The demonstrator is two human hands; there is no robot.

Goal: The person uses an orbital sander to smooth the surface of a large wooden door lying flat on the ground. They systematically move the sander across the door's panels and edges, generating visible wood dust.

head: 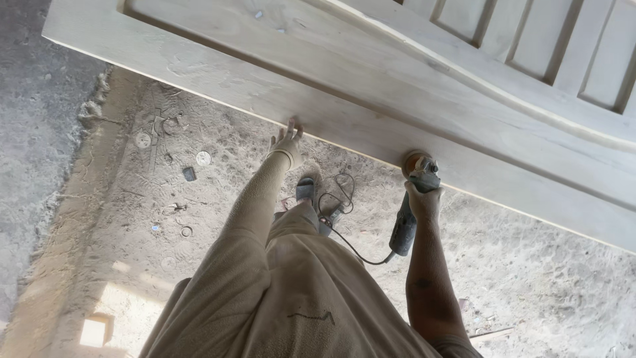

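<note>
A large pale wooden door (371, 73) with recessed panels lies across the upper part of the view. My left hand (287, 144) rests with spread fingers against its lower edge. My right hand (424, 192) grips a grey angle grinder (412, 205), whose round sanding disc (416, 161) presses on the same edge of the door. The grinder's black cable (344, 238) runs down and loops on the floor. Both arms and my clothing are coated in sawdust.
The floor (199, 199) below is thick with sawdust. Used sanding discs (203, 158), a small dark block (189, 174) and rings lie scattered at left. My sandalled foot (305, 189) stands under the door edge. A bare concrete strip (33, 132) runs along the far left.
</note>
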